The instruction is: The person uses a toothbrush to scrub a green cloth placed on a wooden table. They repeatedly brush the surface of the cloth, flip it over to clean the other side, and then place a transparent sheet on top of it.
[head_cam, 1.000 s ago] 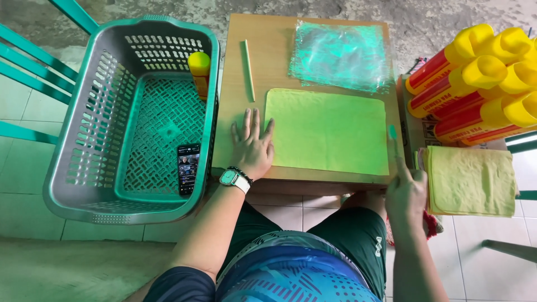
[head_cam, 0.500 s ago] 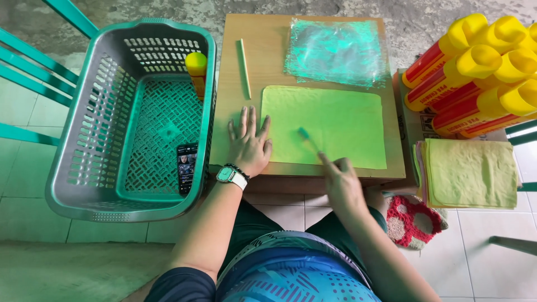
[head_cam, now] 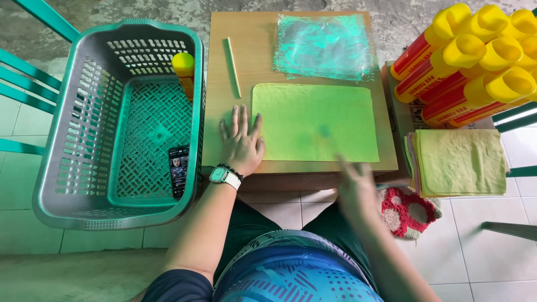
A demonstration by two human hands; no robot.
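Lying in the grey basket (head_cam: 84,140) at frame left are a phone (head_cam: 179,170) and a yellow-capped bottle (head_cam: 184,72). Left hand (head_cam: 241,142) is pressing flat, fingers spread, on the green cloth's (head_cam: 316,123) edge. Right hand (head_cam: 355,187) is blurring, perhaps empty; its grip cannot be told.

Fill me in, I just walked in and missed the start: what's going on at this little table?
A seated person has a green cloth spread flat on a small wooden table. Their left hand lies flat, fingers on the cloth's left edge. Their right hand is a blur at the table's near edge; what it holds, if anything, is unclear. A clear plastic bag and a thin green stick lie further back. A grey-green basket stands left, folded cloths and yellow-capped tubes right.
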